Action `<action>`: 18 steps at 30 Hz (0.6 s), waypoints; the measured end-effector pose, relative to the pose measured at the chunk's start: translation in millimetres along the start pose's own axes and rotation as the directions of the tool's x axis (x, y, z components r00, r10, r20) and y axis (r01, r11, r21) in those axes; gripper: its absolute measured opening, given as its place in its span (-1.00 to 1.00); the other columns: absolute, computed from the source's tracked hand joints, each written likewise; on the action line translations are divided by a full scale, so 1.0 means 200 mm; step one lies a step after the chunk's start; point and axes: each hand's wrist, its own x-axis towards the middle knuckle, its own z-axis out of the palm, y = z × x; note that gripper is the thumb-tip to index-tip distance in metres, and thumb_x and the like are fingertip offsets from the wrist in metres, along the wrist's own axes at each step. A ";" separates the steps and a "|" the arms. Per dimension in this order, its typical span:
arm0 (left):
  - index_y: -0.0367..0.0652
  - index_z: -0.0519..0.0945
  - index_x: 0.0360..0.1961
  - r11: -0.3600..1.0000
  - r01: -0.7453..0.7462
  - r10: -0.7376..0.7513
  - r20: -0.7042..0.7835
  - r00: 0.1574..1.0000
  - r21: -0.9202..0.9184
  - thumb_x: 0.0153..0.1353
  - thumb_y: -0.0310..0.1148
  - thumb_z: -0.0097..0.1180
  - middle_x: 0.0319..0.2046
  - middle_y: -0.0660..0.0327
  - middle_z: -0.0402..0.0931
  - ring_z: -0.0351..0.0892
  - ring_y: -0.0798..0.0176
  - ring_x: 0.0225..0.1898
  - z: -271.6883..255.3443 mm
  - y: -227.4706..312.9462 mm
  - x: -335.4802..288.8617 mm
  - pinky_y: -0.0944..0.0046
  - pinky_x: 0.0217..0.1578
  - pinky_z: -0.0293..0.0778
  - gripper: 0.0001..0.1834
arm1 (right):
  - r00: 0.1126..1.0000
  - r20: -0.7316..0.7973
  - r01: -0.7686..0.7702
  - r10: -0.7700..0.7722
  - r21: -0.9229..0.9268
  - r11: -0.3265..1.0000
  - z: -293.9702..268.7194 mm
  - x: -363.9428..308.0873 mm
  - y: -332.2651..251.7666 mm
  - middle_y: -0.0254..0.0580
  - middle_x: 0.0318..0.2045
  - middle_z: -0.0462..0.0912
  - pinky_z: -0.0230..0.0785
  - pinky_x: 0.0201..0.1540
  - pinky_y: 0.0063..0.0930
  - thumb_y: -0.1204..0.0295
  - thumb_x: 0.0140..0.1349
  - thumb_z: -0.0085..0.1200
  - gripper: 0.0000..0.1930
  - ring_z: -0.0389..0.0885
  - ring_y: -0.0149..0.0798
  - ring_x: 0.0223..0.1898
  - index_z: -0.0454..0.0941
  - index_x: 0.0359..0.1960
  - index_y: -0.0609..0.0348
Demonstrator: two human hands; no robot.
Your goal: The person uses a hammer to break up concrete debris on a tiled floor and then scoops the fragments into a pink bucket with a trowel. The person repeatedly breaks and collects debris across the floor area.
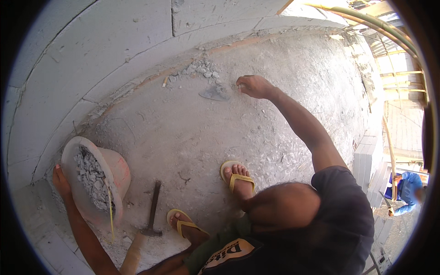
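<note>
My right hand (255,86) is closed around the handle end of a trowel (214,93), low over the dusty floor. The trowel's grey, pointed blade lies flat beside a small heap of broken rubble (201,69). On the left, a pale bucket (118,172) leans over with its mouth facing me, filled with grey rubble chunks (94,178). My left hand (62,182) grips the bucket's outer rim; part of the fingers is hidden behind it. A thin yellow strip (110,208) hangs across the bucket's mouth.
Near my sandalled feet lies a tool with a long dark metal head (154,206) and a wooden handle (133,253). A pale block wall (114,41) curves along the left and far side. Stacked grey blocks (363,158) stand at the right, where another person in blue (408,185) works.
</note>
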 end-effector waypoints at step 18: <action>-0.40 0.53 -0.21 0.972 -0.110 0.097 0.071 0.993 0.207 0.48 -0.06 -0.12 -0.40 0.06 0.53 0.42 0.18 -0.35 -0.02 0.03 0.01 0.19 -0.24 0.39 -0.50 | 0.980 -0.198 -0.039 0.034 -0.021 0.999 -0.01 0.40 0.13 -0.05 -0.18 0.67 0.50 -0.10 -0.10 0.17 0.28 0.13 -0.69 0.66 0.06 -0.14 0.58 -0.04 0.04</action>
